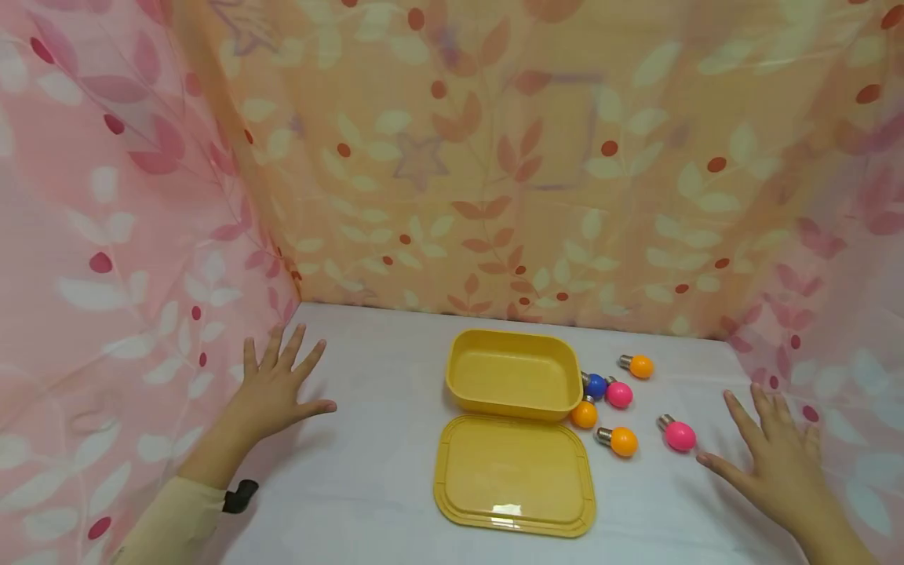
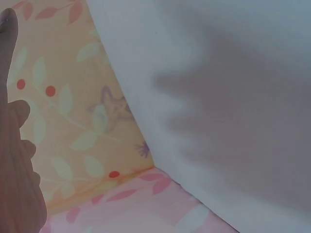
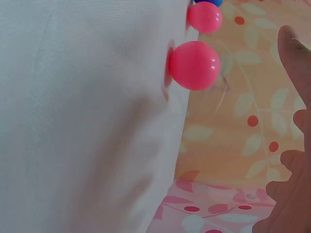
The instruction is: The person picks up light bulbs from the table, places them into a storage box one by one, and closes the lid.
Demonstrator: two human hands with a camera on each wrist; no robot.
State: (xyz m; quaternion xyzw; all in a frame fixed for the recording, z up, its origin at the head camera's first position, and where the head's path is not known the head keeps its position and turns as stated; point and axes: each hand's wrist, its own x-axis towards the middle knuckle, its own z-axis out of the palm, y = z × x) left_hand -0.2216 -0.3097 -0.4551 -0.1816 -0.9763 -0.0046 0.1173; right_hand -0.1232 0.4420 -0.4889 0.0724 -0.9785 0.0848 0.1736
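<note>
Both hands spread flat, empty: left hand point(image 1: 278, 384) apart, right hand point(image 1: 773, 459) near pink bulb point(image 1: 679, 435). Box point(image 1: 512, 375) open, lid point(image 1: 514, 475) beside, ready for bulbs.

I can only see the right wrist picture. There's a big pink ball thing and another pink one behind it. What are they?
Observer: Little toy bulbs with silver screw caps. The near pink bulb lies on the white table, just ahead of the right hand.
Operator: Are there more colours?
Observer: Yes. Three orange bulbs, the nearest orange bulb, plus one blue bulb beside the second pink bulb.
Operator: Is there a box?
Observer: A yellow box stands open and empty, its yellow lid flat in front of it.
Operator: Where's the other hand?
Observer: The left hand is spread open, far left, holding nothing.
</note>
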